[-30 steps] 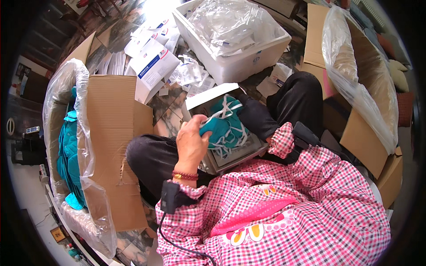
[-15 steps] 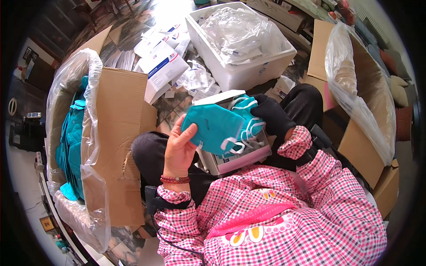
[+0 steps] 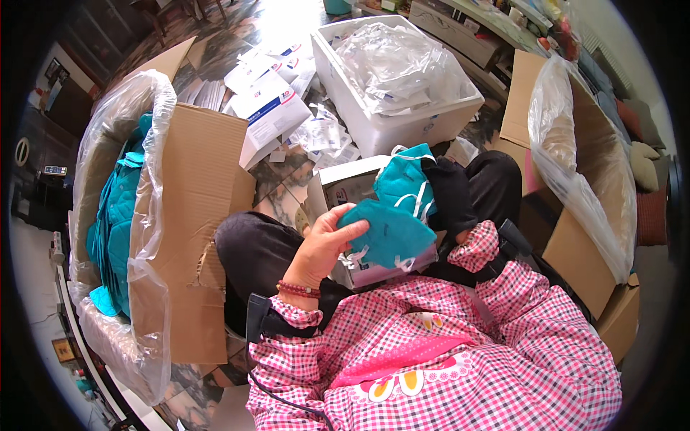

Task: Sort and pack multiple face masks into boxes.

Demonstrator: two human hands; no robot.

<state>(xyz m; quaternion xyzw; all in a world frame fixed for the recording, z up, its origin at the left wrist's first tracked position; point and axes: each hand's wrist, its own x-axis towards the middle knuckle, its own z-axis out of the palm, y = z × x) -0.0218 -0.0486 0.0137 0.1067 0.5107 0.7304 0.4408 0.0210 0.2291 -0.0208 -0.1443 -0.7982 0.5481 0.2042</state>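
Shifted rightward, the left hand (image 3: 325, 248) pinches a flat teal fabric mask (image 3: 394, 233) over a white cardboard box's (image 3: 346, 172) near edge; black-gloved right hand (image 3: 448, 192) grips a white-strapped one.

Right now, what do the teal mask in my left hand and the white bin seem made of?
The teal mask: probably matte nonwoven fabric, its face lacking gloss. The white bin: likely smooth foam plastic, judging by its thick walls.

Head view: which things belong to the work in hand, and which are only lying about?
Likely work things: teal mask in left hand; other masks at gloved right hand; open box beneath.
Just lying about: remote control; beige cushion.
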